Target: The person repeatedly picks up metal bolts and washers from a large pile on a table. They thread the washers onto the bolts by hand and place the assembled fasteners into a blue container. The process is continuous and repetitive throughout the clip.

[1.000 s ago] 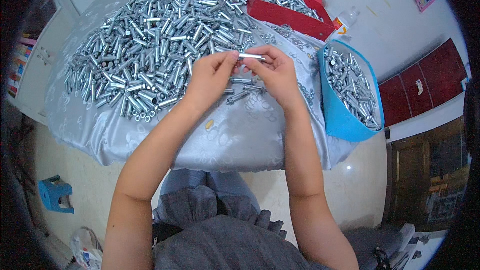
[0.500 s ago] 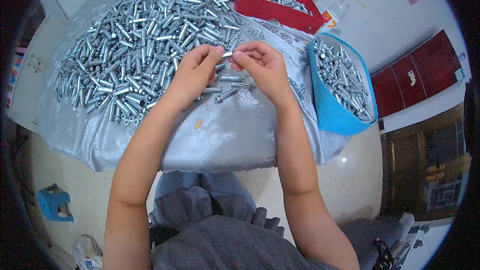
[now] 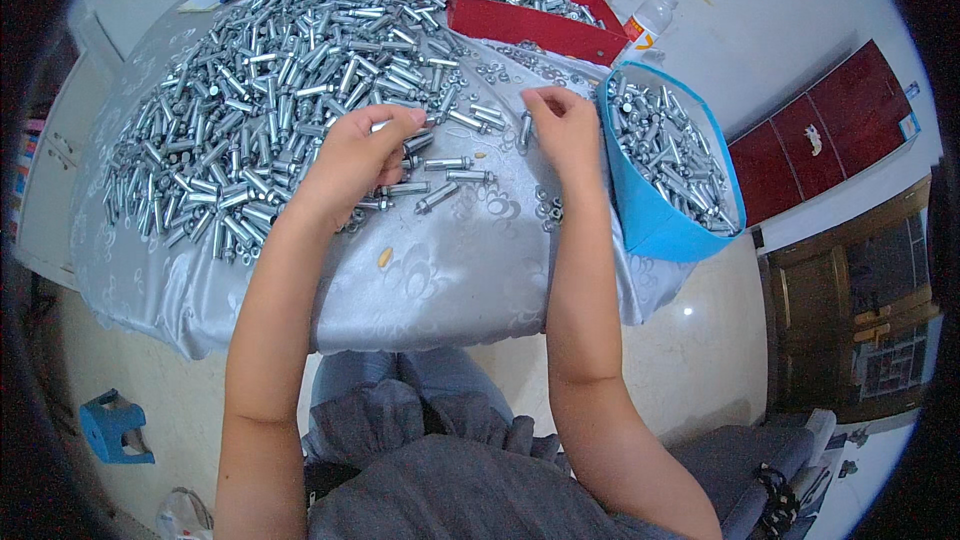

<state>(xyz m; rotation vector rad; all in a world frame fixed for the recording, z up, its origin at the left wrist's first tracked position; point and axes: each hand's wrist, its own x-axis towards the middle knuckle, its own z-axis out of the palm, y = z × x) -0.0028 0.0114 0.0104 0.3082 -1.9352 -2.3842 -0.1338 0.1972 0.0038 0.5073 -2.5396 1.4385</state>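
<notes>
On the silver tablecloth, both hands sit apart. Left hand is curled at the edge of the big pile of metal bolts, can't tell if it's gripping one. Right hand rests fingers-down just beside the blue bin full of bolts.
</notes>
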